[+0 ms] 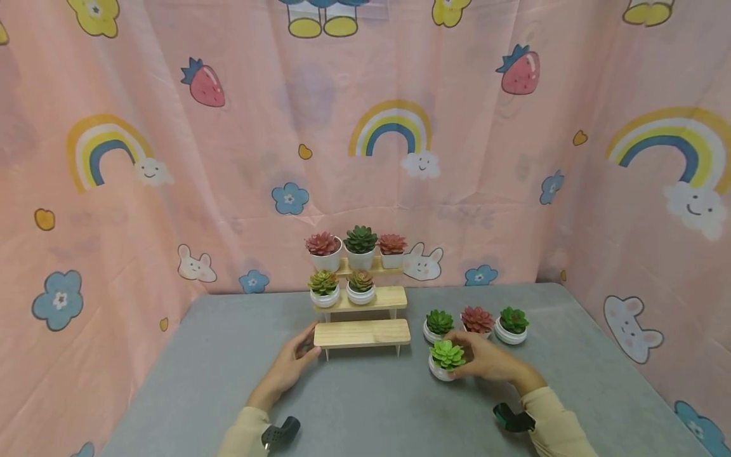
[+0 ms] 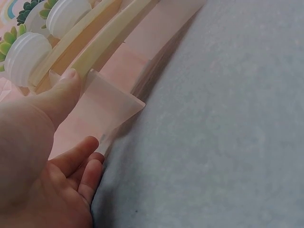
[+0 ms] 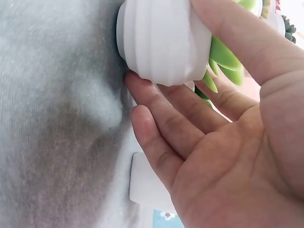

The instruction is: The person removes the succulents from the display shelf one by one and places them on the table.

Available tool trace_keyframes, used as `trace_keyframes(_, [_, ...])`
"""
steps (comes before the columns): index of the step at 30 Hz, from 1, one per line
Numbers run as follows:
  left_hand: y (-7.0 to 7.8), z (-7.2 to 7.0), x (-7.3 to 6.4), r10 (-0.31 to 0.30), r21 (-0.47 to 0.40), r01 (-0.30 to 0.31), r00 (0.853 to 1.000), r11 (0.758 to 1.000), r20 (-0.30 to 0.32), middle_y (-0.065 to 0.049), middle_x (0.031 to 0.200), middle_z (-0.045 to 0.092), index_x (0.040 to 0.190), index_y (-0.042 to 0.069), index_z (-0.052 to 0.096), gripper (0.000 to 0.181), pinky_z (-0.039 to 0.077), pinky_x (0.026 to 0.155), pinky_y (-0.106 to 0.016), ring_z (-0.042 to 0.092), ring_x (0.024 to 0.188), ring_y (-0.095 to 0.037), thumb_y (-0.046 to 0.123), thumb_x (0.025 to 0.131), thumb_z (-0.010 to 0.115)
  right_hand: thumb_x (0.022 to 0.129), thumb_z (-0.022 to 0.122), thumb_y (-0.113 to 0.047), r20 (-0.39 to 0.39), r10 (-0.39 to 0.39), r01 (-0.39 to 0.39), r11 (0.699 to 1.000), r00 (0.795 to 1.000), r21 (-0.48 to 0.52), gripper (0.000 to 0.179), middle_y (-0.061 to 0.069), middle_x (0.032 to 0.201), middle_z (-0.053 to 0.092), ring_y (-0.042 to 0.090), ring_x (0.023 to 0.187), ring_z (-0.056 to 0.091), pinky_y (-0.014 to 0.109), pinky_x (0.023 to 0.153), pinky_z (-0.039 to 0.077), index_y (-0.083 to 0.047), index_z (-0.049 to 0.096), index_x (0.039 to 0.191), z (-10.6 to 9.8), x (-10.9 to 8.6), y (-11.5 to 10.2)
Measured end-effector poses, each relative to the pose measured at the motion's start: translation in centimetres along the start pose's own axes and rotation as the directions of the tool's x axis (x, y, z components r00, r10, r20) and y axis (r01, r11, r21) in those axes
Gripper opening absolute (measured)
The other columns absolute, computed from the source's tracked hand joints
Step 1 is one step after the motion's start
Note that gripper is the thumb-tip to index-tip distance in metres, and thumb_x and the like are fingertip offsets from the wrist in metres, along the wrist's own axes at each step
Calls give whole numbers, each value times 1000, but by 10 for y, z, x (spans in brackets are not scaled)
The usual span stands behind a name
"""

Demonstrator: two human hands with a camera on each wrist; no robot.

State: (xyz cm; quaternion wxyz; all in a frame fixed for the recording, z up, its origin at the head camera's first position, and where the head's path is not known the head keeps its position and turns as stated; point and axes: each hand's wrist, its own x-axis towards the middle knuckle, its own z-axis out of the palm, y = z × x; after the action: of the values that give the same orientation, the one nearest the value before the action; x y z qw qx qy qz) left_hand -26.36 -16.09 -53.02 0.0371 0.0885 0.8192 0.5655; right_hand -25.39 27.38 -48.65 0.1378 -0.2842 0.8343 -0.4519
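Note:
Low on the table, my right hand (image 1: 485, 358) grips the white ribbed pot (image 3: 164, 40) of a bright green succulent (image 1: 447, 355), thumb on one side and fingers on the other. The pot stands upright. Over at the left end of a three-tier wooden stand (image 1: 362, 334), my left hand (image 1: 288, 365) rests against the lowest shelf. In the left wrist view its thumb (image 2: 66, 92) touches the shelf's end beside a translucent leg (image 2: 104, 102), with the other fingers loosely bent below. Nothing stands on that lowest shelf.
Behind the right hand are a green potted succulent (image 1: 439, 322), a red one (image 1: 477, 320) and another green one (image 1: 513, 321). The middle shelf bears two succulents (image 1: 323, 283) at its left. Three more (image 1: 360, 240) fill the top shelf. A pink printed curtain (image 1: 245, 158) hangs behind the grey table (image 1: 228, 330).

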Motion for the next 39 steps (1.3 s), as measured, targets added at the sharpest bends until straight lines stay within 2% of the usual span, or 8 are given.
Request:
trace_keyframes(7, [-1,0,1,6,-4,-6,1000,1000,8,-10,150,54,157,14,37,66,39,113,-56,49,140,-30,29,99,65,84,83,-18,21,42,-42,999,999,12,56,20,135,56,-6,111,53,25,84,53,-4,54,130,-2,-2,2])
trace_keyframes(14, [-4,2,1,9,-12,-9,1000,1000,11,-11,150,54,157,14,38,65,38,113,-60,49,139,-32,27,99,65,84,83,-18,36,33,-33,999,999,13,57,21,133,56,-3,109,54,24,82,52,-4,53,130,-2,-3,2])
trace_keyframes(21, [-7,2,1,6,-12,-6,1000,1000,8,-11,152,52,157,17,39,64,36,114,-61,49,139,-33,29,99,65,83,83,-18,33,43,-44,999,999,7,58,23,139,54,-10,113,51,24,83,51,-5,53,131,-2,-4,2])
trace_keyframes(29, [-3,1,0,17,4,-17,1000,1000,5,-12,151,53,157,14,39,63,39,111,-58,50,136,-32,26,100,64,84,83,-17,48,26,-27,1000,999,11,59,28,140,51,-14,113,49,23,84,51,-2,52,132,-5,-3,4])
trace_keyframes(31, [-2,0,0,13,2,-13,1000,1000,0,-12,150,54,156,15,39,63,39,111,-57,50,136,-32,26,100,65,84,83,-17,55,25,-25,1000,998,4,62,29,142,49,-5,119,51,24,85,52,-1,52,135,-6,-3,3])
trace_keyframes(33, [-1,-1,0,13,-2,-13,1000,1000,3,-12,150,54,156,14,39,63,39,111,-58,50,136,-32,26,100,65,84,83,-18,70,27,-26,1000,997,-6,66,31,145,47,14,129,53,28,87,53,0,50,139,-7,-3,1])
trace_keyframes(36, [-1,-1,0,15,-9,-14,1000,1000,10,-11,150,54,156,14,39,64,38,112,-58,50,137,-31,26,99,65,85,82,-20,92,48,-48,999,995,-6,72,32,148,45,44,131,51,41,91,55,1,46,144,-11,-7,-6])
trace_keyframes(39, [-2,-1,1,16,-12,-16,1000,1000,10,-11,150,54,156,13,39,64,40,111,-56,51,136,-30,25,99,65,87,80,-22,80,72,-71,997,994,-15,73,32,146,47,52,127,52,56,93,53,0,45,147,-14,-12,-18])
